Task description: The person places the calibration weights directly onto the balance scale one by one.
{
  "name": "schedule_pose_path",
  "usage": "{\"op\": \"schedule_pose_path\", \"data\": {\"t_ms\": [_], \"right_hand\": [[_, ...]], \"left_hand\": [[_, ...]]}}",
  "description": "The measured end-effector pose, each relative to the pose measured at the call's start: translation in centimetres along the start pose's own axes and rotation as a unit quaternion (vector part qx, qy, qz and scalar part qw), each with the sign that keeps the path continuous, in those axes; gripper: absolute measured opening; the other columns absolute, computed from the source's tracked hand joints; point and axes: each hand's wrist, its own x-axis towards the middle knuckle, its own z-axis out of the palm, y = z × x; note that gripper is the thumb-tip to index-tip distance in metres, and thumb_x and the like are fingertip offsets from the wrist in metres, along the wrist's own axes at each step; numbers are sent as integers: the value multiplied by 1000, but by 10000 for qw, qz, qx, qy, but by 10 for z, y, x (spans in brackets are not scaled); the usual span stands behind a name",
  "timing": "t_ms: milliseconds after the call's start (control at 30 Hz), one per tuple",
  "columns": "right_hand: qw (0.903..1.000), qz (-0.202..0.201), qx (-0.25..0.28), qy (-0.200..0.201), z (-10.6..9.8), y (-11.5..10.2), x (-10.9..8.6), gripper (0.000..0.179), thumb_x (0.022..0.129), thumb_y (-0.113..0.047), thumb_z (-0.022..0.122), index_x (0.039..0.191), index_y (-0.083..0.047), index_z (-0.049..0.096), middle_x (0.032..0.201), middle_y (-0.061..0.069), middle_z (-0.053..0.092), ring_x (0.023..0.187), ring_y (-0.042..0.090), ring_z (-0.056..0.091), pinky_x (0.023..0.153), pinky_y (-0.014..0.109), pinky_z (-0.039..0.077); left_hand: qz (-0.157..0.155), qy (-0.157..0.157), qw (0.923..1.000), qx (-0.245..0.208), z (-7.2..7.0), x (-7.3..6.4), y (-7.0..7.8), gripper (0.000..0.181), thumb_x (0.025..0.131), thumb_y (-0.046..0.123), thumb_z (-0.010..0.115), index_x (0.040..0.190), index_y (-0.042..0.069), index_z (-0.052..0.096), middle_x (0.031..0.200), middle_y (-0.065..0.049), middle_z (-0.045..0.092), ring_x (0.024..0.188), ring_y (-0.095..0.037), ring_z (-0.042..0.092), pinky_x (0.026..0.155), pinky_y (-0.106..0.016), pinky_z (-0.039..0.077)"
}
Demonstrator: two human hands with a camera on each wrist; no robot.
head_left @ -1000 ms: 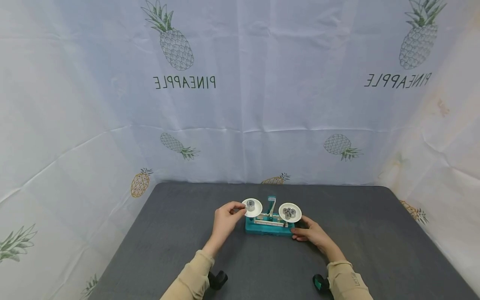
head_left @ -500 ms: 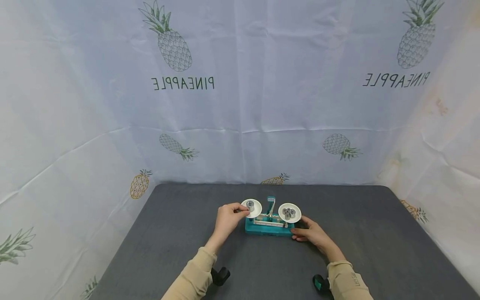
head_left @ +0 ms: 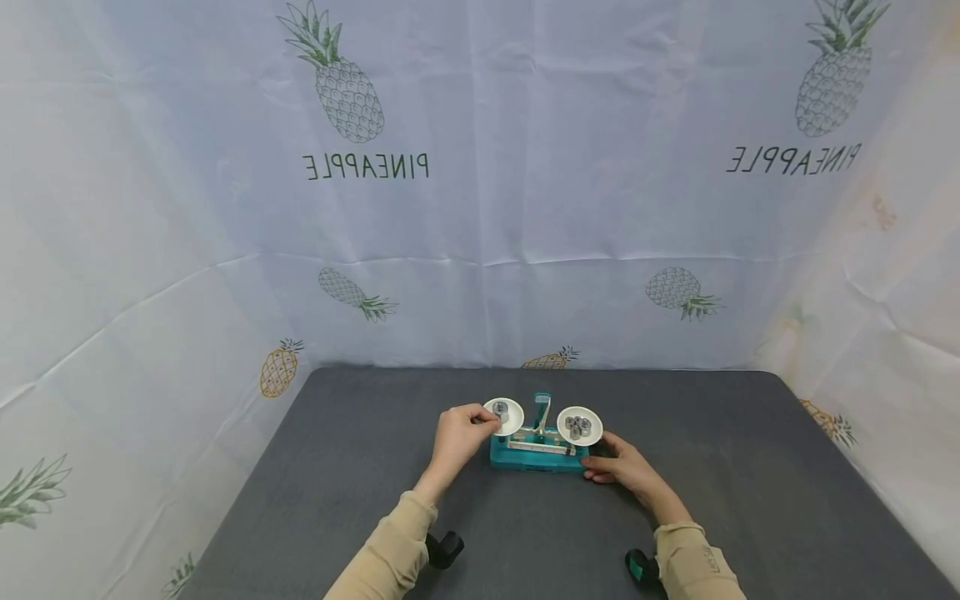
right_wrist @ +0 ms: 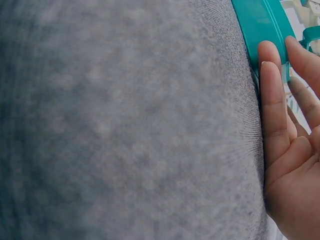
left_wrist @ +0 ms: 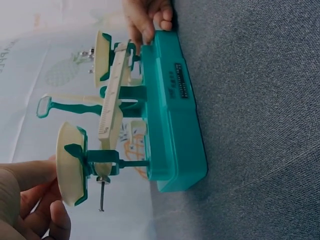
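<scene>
A teal balance scale with two cream pans stands on the table. My left hand is at the left pan, its thumb and finger pinching what looks like a small metal weight over the dish. A larger metal weight sits in that pan. In the left wrist view, the pan hides the fingertips of my left hand. Several metal weights stand together in the right pan. My right hand holds the right end of the base, fingers against its side.
The dark grey table reaches back to a white curtain printed with pineapples. The scale's upright pointer rises between the pans. Black wrist straps hang near both sleeves.
My left hand has moved slightly right, from the left pan's rim to over its dish. The right hand keeps its hold on the base. The head view has shifted slightly.
</scene>
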Motion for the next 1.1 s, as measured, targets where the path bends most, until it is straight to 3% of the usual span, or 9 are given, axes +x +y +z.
{"op": "schedule_pose_path", "data": {"t_ms": [300,667,1100], "right_hand": [[10000,6,-7,-24,-1,0,0,81,86,-21,67,146,2,18,115,21,54,79,14,67,70,27,56],[10000,-1,2,-34,-2,0,2,80,86,-21,67,146,2,18,101,11,62,78,13,68,70,27,56],[10000,14,13,-29,-1,1,3,81,85,-21,68,146,1,19,109,17,58,78,13,68,70,26,56]], "left_hand": [[-55,23,9998,200,-1,3,2,3,76,19,74,77,16,72,74,0,69,60,-6,55,54,-21,43],[-128,-55,9996,240,0,3,4,3,77,16,73,78,14,71,75,-2,68,63,-9,54,56,-23,43],[-169,-85,9996,191,-2,3,4,4,77,16,73,79,13,73,77,-3,70,67,-11,57,57,-24,44]]}}
